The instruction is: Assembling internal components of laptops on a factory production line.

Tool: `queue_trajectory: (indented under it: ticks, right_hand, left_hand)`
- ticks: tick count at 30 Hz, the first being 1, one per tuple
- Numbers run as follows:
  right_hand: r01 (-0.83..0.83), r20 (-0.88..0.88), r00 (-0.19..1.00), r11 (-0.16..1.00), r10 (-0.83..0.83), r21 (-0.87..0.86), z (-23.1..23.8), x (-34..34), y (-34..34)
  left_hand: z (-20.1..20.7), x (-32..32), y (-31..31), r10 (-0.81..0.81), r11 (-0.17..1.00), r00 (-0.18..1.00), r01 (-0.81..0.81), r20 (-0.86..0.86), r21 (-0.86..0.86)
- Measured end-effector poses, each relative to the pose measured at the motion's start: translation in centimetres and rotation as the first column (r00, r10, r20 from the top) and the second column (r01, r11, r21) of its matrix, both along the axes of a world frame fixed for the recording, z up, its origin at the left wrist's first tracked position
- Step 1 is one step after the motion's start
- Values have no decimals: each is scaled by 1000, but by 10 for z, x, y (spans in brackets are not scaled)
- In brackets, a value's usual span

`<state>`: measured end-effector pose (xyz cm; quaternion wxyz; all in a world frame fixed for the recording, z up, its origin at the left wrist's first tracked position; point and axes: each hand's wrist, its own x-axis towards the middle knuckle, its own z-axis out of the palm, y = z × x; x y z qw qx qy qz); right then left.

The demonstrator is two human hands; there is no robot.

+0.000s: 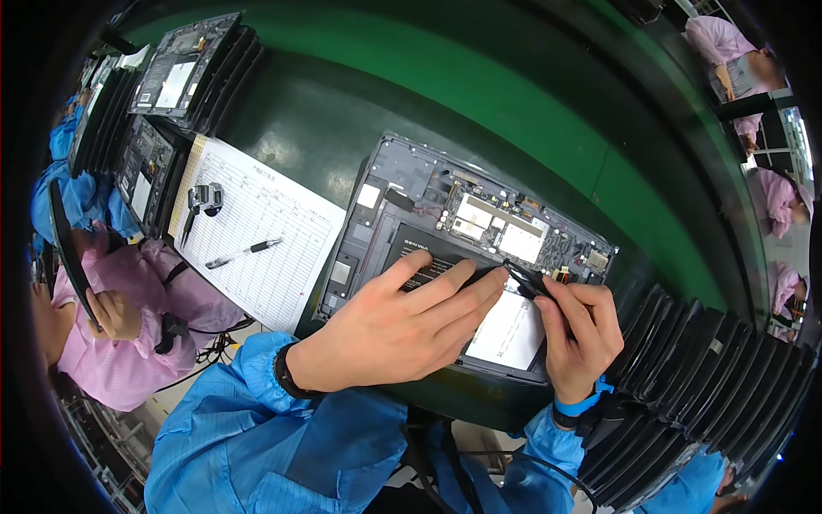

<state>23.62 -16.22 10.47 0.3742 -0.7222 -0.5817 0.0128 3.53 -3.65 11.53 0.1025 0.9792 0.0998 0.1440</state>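
Note:
An opened tablet-like device [402, 167] lies in front of me, its inside facing up. A circuit board [501, 224] runs along its far side, with a black battery [409, 242] and a white label [507, 332] nearer me. My left hand [402, 321] rests over the battery with its fingers stretched out, covering much of it. Its index fingertip is close to the tip of black tweezers [533, 281]. My right hand [582, 334] pinches these tweezers, which point to the left at the board's near edge. What lies under their tip is too small to make out.
Left of the device lies a printed form [257, 231] with a pen [244, 254] and a small dark metal object [205, 199]. Opened devices [184, 68] are stacked at the far left. Dark panels [711, 368] stand in rows at right. A person in pink [128, 343] sits at left.

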Motion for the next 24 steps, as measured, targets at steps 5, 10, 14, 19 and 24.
queue_trajectory:
  ticks: [5, 10, 14, 19, 24]
  right_hand:
    - [0, 0, 1000, 1000, 0, 5, -1, 0, 0]
    - [9, -13, 1000, 998, -10, -59, 7, -1, 2]
    - [23, -46, 999, 992, -29, -124, 22, 6, 4]
    - [59, -455, 855, 919, -248, -391, 41, 16, 6]
    - [-31, -472, 846, 862, -247, -506, 46, 18, 18]
  left_hand:
    - [-1, 0, 0, 6, 1000, 1000, -6, -14, 15]
    - [1, 1, 0, 0, 1000, 1000, 1, -28, 19]
    - [2, 2, -1, 24, 999, 1000, -24, -20, 35]
    - [1, 3, -1, 9, 1000, 1000, -9, -9, 2]
    - [0, 2, 0, 5, 1000, 1000, -5, 2, -23]
